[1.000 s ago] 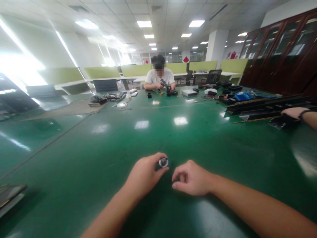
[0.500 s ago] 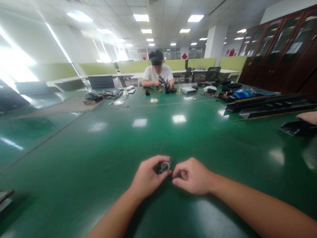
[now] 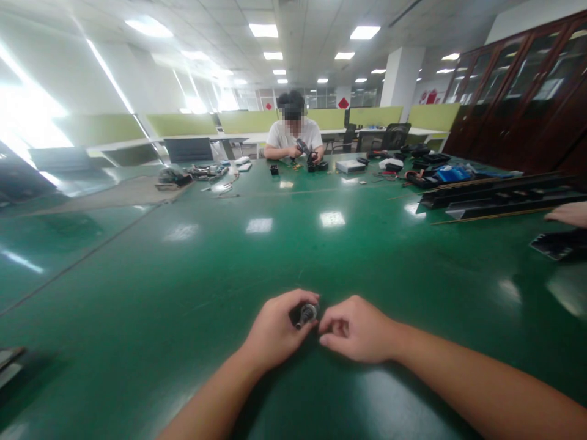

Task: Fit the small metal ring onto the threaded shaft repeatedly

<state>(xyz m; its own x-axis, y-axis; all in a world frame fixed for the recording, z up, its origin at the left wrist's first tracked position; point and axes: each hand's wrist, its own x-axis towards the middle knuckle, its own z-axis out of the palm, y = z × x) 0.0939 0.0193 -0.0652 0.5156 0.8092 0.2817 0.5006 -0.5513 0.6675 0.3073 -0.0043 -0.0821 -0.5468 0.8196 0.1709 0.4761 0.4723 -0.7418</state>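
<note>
Motor-like part, a small dark cylindrical metal piece with a silver shaft end (image 3: 306, 314), is sitting low centre of the head view, just above the glossy green table top (image 3: 192, 287). Left hand (image 3: 275, 330) is pinching it between thumb and fingers. Right hand (image 3: 355, 329) is curling just beside it, fingertips at the shaft end; contact is hard to tell, nothing visibly held. Part is looking rigid, light, smooth, so likely slippery; the body is the best place to hold, not the thin shaft.

Nothing is blocking the space near the hands. Long black metal rails (image 3: 495, 198) are lying at right, well apart. Another person's hand (image 3: 568, 214) is resting at the right edge by a black flat plate (image 3: 553, 244). A seated person in a white shirt (image 3: 293, 137) is working at upper centre.
</note>
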